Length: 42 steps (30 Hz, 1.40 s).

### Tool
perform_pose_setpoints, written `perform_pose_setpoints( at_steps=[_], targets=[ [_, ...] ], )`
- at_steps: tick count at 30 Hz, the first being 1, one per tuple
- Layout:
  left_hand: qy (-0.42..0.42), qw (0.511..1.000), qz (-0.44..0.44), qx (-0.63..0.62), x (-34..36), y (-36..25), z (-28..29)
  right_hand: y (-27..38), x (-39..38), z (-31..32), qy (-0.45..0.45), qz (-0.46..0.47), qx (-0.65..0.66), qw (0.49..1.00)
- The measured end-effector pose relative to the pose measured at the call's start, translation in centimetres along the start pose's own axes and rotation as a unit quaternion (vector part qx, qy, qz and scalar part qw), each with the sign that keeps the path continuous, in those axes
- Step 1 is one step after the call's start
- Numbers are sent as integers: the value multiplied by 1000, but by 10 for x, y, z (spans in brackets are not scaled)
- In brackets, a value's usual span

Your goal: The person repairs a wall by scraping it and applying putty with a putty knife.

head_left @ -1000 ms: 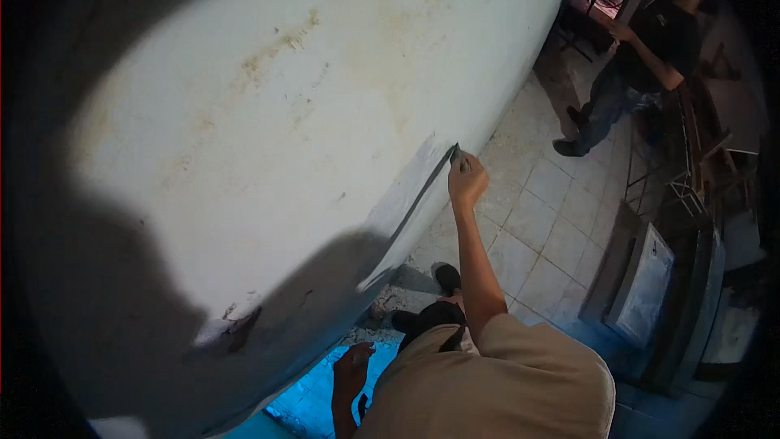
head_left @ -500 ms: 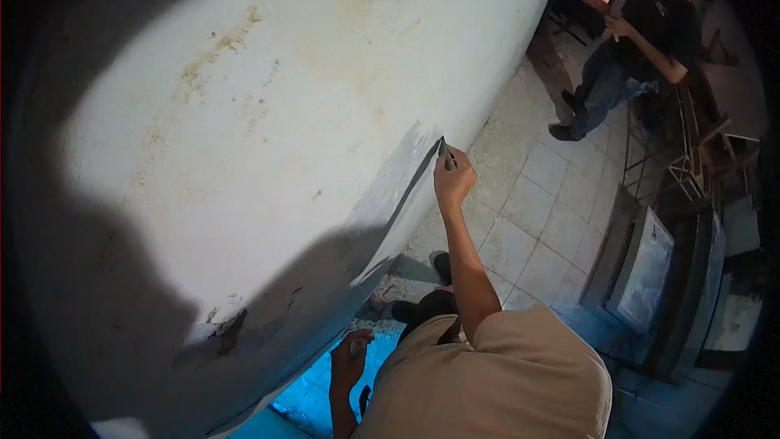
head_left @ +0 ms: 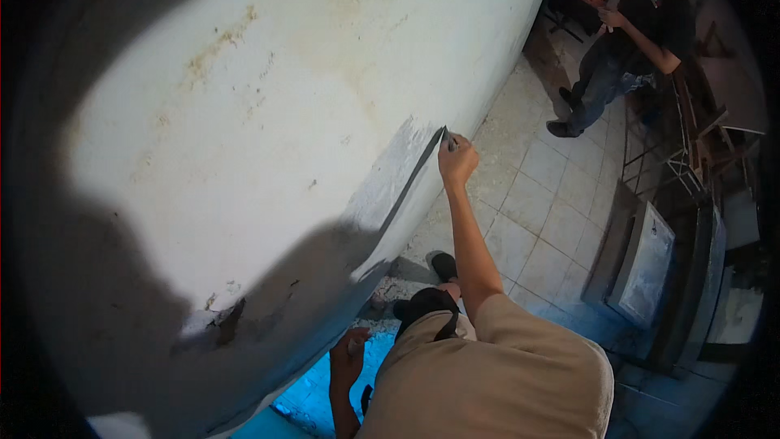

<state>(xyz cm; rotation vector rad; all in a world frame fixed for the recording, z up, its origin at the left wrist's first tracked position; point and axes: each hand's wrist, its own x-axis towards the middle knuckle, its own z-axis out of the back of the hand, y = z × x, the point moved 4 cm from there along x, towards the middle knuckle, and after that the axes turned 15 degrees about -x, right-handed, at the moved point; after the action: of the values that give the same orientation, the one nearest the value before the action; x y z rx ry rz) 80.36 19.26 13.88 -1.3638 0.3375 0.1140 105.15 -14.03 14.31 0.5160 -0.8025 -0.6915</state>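
My right hand [head_left: 459,161] is closed around a scraper [head_left: 447,135], its dark pointed blade against the white wall [head_left: 268,138]. Much of the scraper's handle is hidden by my fingers. Beside and below the blade lies a rough greyish patch [head_left: 380,181] on the wall, crossed by the shadow of my arm. Down by the wall's lower edge, my left hand [head_left: 348,358] hangs with its fingers curled. Something pale shows in it, too small and dark to make out.
Brown stains and a chipped dark spot [head_left: 231,321] mark the wall. A person [head_left: 630,41] in dark clothes stands on the tiled floor [head_left: 540,171] at the far right. Panels [head_left: 642,264] and a framework of thin bars [head_left: 686,162] stand along the right. Debris [head_left: 394,297] lies near my feet.
My right hand and the scraper have shifted slightly up along the wall. The left hand has barely moved. The other person's raised hand has shifted a little.
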Motion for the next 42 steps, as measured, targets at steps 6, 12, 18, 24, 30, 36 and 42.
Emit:
perform_pose_setpoints(
  at_steps=[6,12,18,24,30,36,42],
  targets=[
    [-4,1000,13,28,2,-1,-3,-4,-13,9,-1,-13,52,999],
    [17,999,-12,45,6,-4,-4,2,-13,16,64,-19,33,997],
    [9,999,20,40,7,1,-1,6,-20,11,80,-16,25,996],
    [0,999,-6,46,1,6,2,7,-27,7,35,-32,11,999],
    [-6,1000,-12,-1,-3,1,1,6,-22,5,23,-32,6,999],
    [-38,999,14,-1,-9,4,6,-2,-21,1,58,-61,5,996],
    [-41,998,14,38,-6,9,6,-4,-19,2,70,-38,-27,996]
  ],
)
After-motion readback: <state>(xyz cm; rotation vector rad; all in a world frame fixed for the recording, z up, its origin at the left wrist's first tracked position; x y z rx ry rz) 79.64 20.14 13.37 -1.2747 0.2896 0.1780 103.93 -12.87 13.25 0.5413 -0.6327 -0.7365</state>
